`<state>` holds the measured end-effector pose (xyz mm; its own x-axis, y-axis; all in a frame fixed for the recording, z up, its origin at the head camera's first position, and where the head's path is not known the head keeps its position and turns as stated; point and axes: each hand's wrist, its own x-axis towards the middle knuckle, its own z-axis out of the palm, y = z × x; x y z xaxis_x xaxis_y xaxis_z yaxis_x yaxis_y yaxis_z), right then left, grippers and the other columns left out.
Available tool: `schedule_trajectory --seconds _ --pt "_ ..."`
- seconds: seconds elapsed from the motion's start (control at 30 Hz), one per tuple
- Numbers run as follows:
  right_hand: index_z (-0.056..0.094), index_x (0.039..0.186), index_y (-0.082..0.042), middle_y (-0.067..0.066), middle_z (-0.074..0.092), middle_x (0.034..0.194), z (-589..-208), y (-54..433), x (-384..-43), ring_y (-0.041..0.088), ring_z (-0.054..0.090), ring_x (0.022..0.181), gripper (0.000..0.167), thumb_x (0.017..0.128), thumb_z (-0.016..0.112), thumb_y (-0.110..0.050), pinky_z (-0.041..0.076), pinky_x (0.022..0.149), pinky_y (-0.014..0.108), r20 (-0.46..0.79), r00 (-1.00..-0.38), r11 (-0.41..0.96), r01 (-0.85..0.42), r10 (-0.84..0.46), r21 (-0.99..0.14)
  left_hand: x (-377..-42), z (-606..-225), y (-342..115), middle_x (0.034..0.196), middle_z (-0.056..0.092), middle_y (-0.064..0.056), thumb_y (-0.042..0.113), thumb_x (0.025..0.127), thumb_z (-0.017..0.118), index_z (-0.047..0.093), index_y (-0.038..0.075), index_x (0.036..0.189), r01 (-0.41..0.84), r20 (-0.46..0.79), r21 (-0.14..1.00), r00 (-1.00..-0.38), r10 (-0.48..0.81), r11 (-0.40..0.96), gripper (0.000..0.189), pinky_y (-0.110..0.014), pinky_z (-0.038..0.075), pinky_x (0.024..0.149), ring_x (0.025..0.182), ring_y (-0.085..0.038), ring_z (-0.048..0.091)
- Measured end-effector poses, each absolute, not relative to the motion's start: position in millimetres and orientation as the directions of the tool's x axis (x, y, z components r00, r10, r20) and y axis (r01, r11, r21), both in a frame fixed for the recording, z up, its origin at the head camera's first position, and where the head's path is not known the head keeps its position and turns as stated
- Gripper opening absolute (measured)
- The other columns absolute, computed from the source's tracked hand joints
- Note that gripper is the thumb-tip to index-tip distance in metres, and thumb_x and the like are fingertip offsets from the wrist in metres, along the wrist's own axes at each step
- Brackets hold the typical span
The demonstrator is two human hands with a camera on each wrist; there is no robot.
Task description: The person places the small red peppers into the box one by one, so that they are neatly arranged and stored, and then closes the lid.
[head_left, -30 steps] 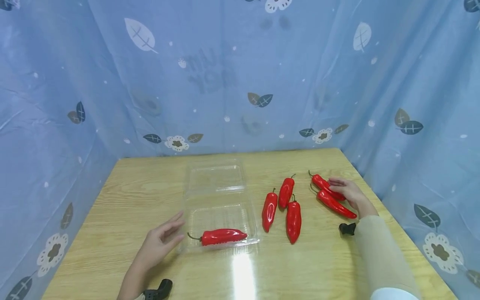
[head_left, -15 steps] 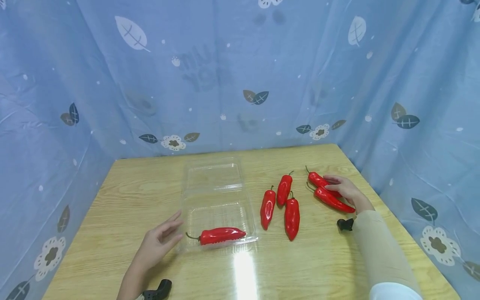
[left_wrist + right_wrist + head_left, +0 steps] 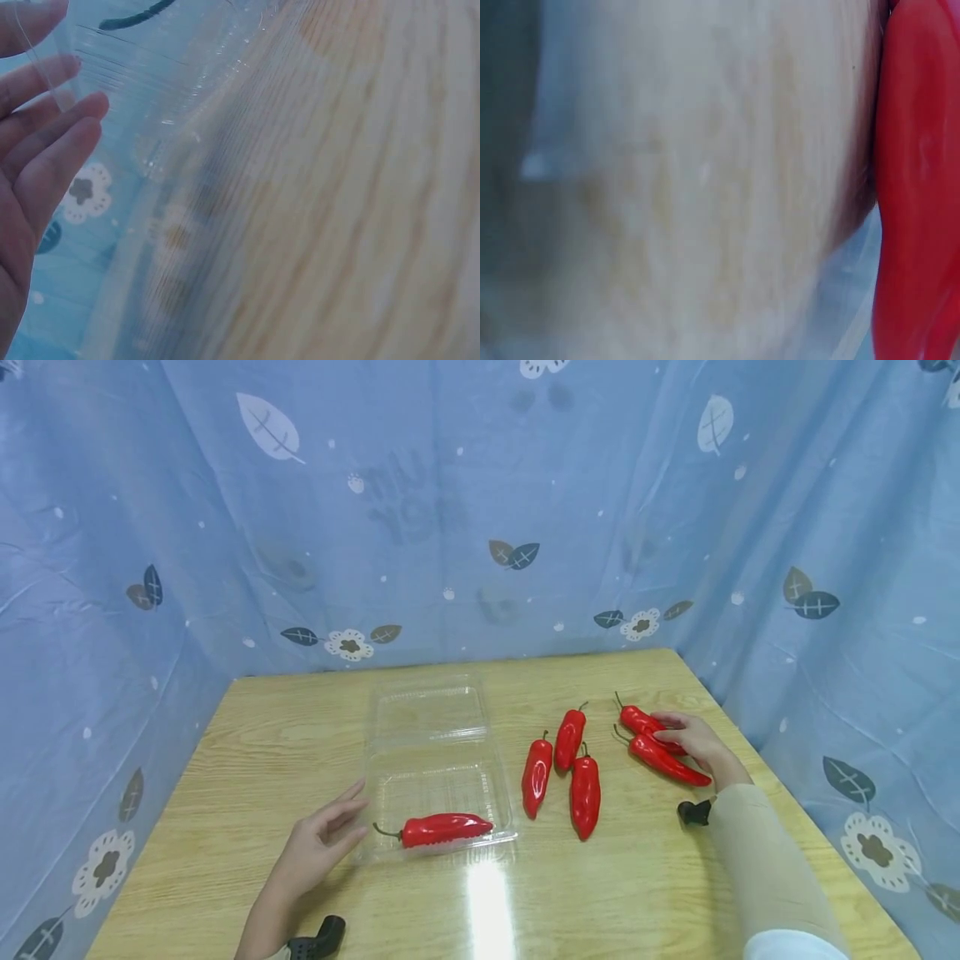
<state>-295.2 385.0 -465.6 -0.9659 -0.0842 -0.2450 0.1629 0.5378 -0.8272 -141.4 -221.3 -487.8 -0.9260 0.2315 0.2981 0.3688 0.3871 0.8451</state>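
In the head view my right hand [image 3: 701, 745] reaches over the farther of two red chili peppers [image 3: 637, 720] on the right, thumb and fingers to either side of it. Part of that pepper is hidden under the hand. The nearer chili pepper [image 3: 667, 762] lies just below my thumb. A red pepper [image 3: 915, 180] fills the right edge of the right wrist view. My left hand [image 3: 315, 847] lies beside the clear plastic container [image 3: 504, 785], loosely spread fingertips right at its left rim. One red chili pepper [image 3: 446, 830] lies inside the container's near half.
Between container and right hand lie three more peppers: one on the left [image 3: 536, 777], one at the back [image 3: 570, 739] and one nearest [image 3: 585, 797]. The container's lid half [image 3: 431, 710] is folded back. A blue curtain [image 3: 442, 510] surrounds the wooden table [image 3: 292, 727].
The head view tilts slightly, shifting the whole scene. My right hand stays at the farther chili pepper and my left hand stays by the container rim. The peppers lie as before.
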Motion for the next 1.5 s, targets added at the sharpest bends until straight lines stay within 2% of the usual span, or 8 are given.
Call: schedule_trajectory --seconds 0.17,0.33,0.4,0.6,0.77,0.97,1.23,1.5 --pt "0.029 0.147 -0.001 0.027 0.031 0.148 -463.1 387.3 -294.3 0.033 0.043 0.124 0.058 0.097 0.053 -0.017 0.051 0.081 0.013 -0.239 -0.968 0.541 0.158 -0.083 -0.826 -141.7 -488.3 -221.5 0.147 0.042 -0.015 0.013 0.089 0.066 0.059 -0.004 0.121 0.376 0.307 0.844 -0.923 0.231 0.382 0.037 -0.009 0.044 0.097 0.124 -0.009 0.051" --pt "0.028 0.148 -0.003 0.025 0.026 0.152 -457.2 386.9 -291.3 0.038 0.034 0.132 0.059 0.098 0.053 -0.022 0.047 0.098 0.029 -0.220 -0.973 0.524 0.152 -0.070 -0.838 -141.6 -488.7 -221.4 0.147 0.041 -0.015 0.013 0.089 0.066 0.059 -0.004 0.121 0.375 0.306 0.847 -0.923 0.232 0.376 0.036 -0.009 0.044 0.098 0.124 -0.003 0.049" --pt "0.028 0.148 -0.004 0.023 0.024 0.153 -454.1 385.9 -290.2 0.036 0.032 0.133 0.061 0.097 0.054 -0.025 0.044 0.099 0.029 -0.205 -0.977 0.513 0.146 -0.060 -0.846 -141.5 -488.4 -221.3 0.147 0.041 -0.015 0.014 0.089 0.066 0.059 -0.003 0.121 0.371 0.302 0.848 -0.925 0.231 0.378 0.036 -0.009 0.043 0.098 0.124 -0.003 0.048" --pt "0.031 0.147 -0.003 0.020 0.028 0.151 -443.6 378.8 -287.9 0.008 0.047 0.113 0.064 0.095 0.057 -0.030 0.046 0.084 0.008 -0.149 -0.987 0.474 0.101 -0.063 -0.875 -141.5 -486.5 -221.6 0.147 0.041 -0.015 0.014 0.090 0.066 0.059 -0.003 0.121 0.377 0.305 0.842 -0.923 0.235 0.387 0.036 -0.009 0.043 0.098 0.123 0.000 0.047" --pt "0.033 0.145 -0.001 0.009 0.039 0.141 -432.1 364.0 -282.3 -0.007 0.049 0.098 0.065 0.093 0.061 -0.029 0.048 0.081 0.006 -0.108 -0.991 0.405 0.070 -0.073 -0.912 -142.0 -486.4 -222.0 0.146 0.042 -0.015 0.012 0.089 0.066 0.060 -0.003 0.120 0.397 0.324 0.828 -0.915 0.240 0.396 0.034 -0.010 0.044 0.098 0.126 -0.013 0.050" --pt "0.037 0.144 -0.003 -0.014 0.048 0.122 -419.7 338.8 -274.5 -0.004 0.054 0.098 0.062 0.092 0.063 -0.026 0.050 0.082 0.008 -0.056 -0.992 0.358 0.011 -0.115 -0.934 -142.3 -488.3 -222.2 0.146 0.043 -0.015 0.012 0.089 0.066 0.060 -0.003 0.120 0.398 0.325 0.831 -0.915 0.240 0.390 0.035 -0.010 0.044 0.098 0.125 -0.007 0.048" --pt "0.044 0.141 -0.011 -0.001 0.051 0.130 -411.9 303.8 -264.6 0.005 0.053 0.104 0.057 0.092 0.062 -0.032 0.051 0.083 0.012 -0.039 -0.986 0.418 -0.032 -0.161 -0.908 -141.8 -488.2 -222.8 0.146 0.043 -0.014 0.014 0.090 0.066 0.060 -0.003 0.120 0.391 0.320 0.830 -0.918 0.235 0.397 0.035 -0.013 0.045 0.098 0.125 -0.012 0.050" --pt "0.044 0.139 -0.001 -0.009 0.056 0.122 -414.7 267.2 -250.2 0.005 0.059 0.102 0.053 0.092 0.062 -0.018 0.055 0.083 0.017 0.008 -0.955 0.255 -0.087 -0.296 -0.963 -142.7 -488.9 -222.8 0.147 0.042 -0.014 0.013 0.090 0.065 0.059 -0.004 0.120 0.391 0.316 0.839 -0.916 0.245 0.378 0.036 -0.013 0.045 0.098 0.126 -0.019 0.049"
